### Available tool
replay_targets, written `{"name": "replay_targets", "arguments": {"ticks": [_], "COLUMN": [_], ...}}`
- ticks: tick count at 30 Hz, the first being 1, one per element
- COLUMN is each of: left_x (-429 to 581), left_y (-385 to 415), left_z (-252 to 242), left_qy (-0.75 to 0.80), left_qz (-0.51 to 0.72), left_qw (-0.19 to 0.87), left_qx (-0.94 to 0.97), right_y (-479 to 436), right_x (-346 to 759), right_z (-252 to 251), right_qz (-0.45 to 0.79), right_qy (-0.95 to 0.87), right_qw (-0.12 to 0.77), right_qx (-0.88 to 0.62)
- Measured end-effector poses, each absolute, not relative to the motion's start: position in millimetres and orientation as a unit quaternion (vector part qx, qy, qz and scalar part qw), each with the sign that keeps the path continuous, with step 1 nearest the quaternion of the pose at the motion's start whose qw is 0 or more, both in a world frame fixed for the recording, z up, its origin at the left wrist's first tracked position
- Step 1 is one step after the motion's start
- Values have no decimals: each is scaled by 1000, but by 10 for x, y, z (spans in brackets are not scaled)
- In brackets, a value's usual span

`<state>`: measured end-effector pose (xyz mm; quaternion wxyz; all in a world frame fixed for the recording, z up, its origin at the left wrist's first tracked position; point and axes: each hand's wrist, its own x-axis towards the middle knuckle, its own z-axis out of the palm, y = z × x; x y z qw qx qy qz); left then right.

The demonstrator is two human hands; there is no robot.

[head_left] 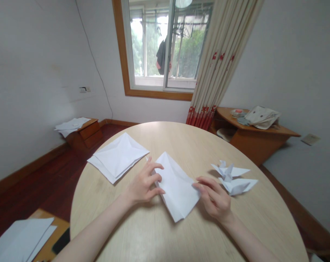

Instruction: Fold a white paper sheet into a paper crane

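**Two hands grip a folded paper on a round wooden table**

On my head camera feed, a folded paper [178,190] lies near the middle of the near side of a round, pale wooden table [165,138], held between two bare hands. Its long axis runs from a pointed tip at the far end, leaning left toward the window [165,47], down to a wider end nearest me, leaning right.

The left hand [145,183] grips the paper's left edge narrowly, with curved fingers [156,166] spread along it. The right hand [214,198] holds the right corner in a narrow pinch, with its fingertips [197,185] closed on the paper. I cannot tell from here whether either thumb sits under the sheet.

To the left of the left hand, just apart from it, a stack of creased white paper squares [118,156] lies on the table. To the right of the right hand, close by, sits a white paper crane [232,180], its wings spread flat.

At the lower left, I see more white sheets [20,240] and a black phone [60,240] on a wooden desk [45,214]. Beyond the table, a striped curtain [219,62] hangs beside the window.
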<state>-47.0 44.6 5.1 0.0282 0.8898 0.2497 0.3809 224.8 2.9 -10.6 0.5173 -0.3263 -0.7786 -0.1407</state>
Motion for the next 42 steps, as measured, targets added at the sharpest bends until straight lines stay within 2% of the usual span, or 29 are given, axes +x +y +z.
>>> {"name": "replay_targets", "arguments": {"ticks": [5,13,22,27,33,37,42], "left_x": [-485,-471,-462,-438,-468,-483,-481], "left_y": [462,501,550,584,633,651,642], "left_z": [88,109,-140,-223,-292,-299,-253], "left_qy": [269,367,386,388,379,375,376], "left_qz": [346,182,100,69,80,77,71], "left_qw": [58,74,108,140,169,184,212], "left_qx": [897,909,911,908,906,905,899], "right_y": [23,54,80,85,57,36,5], "right_x": [2226,2236,2218,2226,2190,2140,2120], "right_z": [-88,-76,-11,-45,-62,-78,-69], "right_qz": [-148,-145,-208,-140,1,63,35], "right_qy": [-781,-819,-854,-902,-934,-938,-944], "right_qw": [524,480,317,237,145,128,154], "right_qx": [-306,-278,-355,-334,-328,-316,-290]}}
